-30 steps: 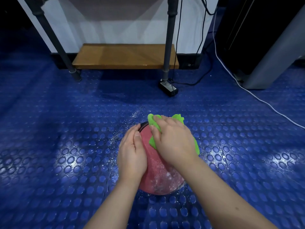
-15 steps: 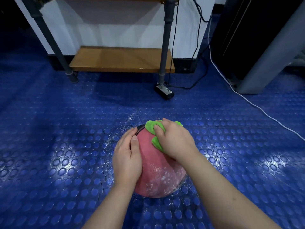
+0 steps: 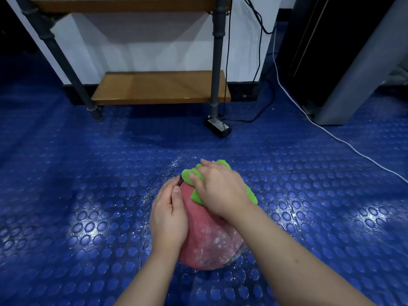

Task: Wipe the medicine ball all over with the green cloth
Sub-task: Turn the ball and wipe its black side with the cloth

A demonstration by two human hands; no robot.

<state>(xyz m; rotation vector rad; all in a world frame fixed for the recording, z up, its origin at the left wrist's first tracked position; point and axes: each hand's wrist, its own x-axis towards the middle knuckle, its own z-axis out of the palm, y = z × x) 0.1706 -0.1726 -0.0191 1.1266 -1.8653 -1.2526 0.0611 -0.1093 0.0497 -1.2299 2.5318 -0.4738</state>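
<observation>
Mid-wipe: my right hand [image 3: 223, 191], fingers flat, presses the crumpled green cloth [image 3: 251, 194] onto the 12 o'clock crown of the round red medicine ball [image 3: 207, 237], which sits on the blue studded floor [image 3: 88, 195]. My left hand [image 3: 170, 215], palm flat, braces its 9 o'clock side. Next, I reckon, the white-specked 6 o'clock face needs wiping.

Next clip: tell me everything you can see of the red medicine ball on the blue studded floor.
The round red medicine ball has a finely textured, rubbery-looking skin, with a dark strip showing at its far left edge. White powdery specks and smears cover its near lower side. It sits on the blue studded floor. The left hand rests flat against its left side, and the right hand presses the crumpled bright green cloth onto its far top.
</observation>
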